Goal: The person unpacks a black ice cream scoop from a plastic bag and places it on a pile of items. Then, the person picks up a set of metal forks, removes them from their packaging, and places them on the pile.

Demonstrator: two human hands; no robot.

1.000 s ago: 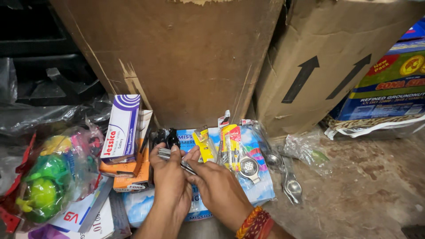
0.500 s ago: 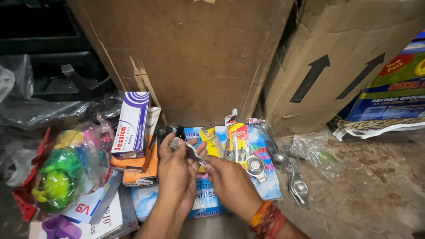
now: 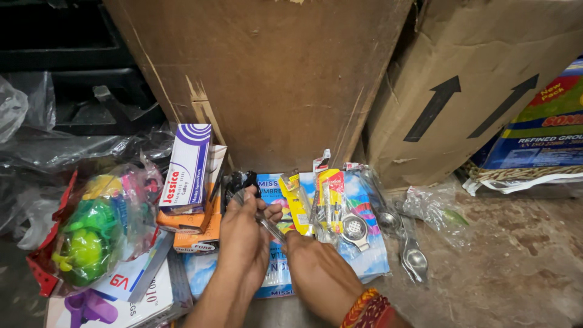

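My left hand (image 3: pixel 243 234) and my right hand (image 3: pixel 316 273) meet over a small metal utensil (image 3: pixel 267 226), a thin steel piece that runs between their fingers. Just above my left hand lies a dark crumpled plastic wrapper (image 3: pixel 240 181). Under both hands sits a flat blue printed box (image 3: pixel 364 264). To the right of my fingers lie yellow-carded packs of small tools (image 3: pixel 325 197) and a round metal strainer (image 3: pixel 354 229). My right wrist wears red and orange thread bands (image 3: pixel 367 307).
A big brown carton (image 3: pixel 273 79) stands behind, a second carton with black arrows (image 3: pixel 473 91) to its right. White-and-purple (image 3: pixel 185 167) and orange (image 3: pixel 194 234) cutlery boxes and bagged plastic toys (image 3: pixel 91 231) lie left. Steel spoons (image 3: pixel 410 249) rest on the bare floor at right.
The view has drifted slightly so the scene sits further right and lower. Both hands stay together on the metal utensil, my left hand raised a little toward the dark wrapper.
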